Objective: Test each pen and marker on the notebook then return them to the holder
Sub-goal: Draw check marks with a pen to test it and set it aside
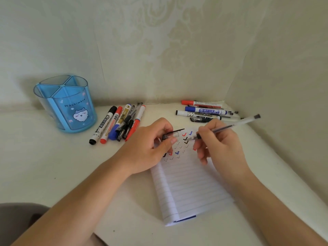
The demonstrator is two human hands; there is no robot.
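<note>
Head view looks down on a pale desk [53, 171] set into a corner of patterned wall. Right hand [218, 144] pinches a clear-barrelled gel pen [229, 127] between thumb and fingers, its dark end plug pointing up and away to the right, its tip down near the notebook [191, 183]. Left hand [150, 144] pinches the pen's clear cap [171, 135] with its black clip between thumb and forefinger, just left of the pen tip and apart from it.

Directly under both grips lies the lined notebook, open with its left pages curled over; its upper part carries rows of small tick marks [184, 139] in red, blue, black and faint grey, the lower lines bare.

Beyond the left grip and to its left, a fanned group of markers and pens [118, 124] lies on the desk, black, red and blue caps nearest. Farther left stands the blue translucent holder [66, 103], upright, divided into compartments, with a cartoon cat on its front. Beyond the right grip, a second pile of whiteboard markers and pens [205, 110] lies against the corner.

Wall closes in right behind and to the right of the pen hand; bare desk opens to the left of the cap hand and below the holder.
</note>
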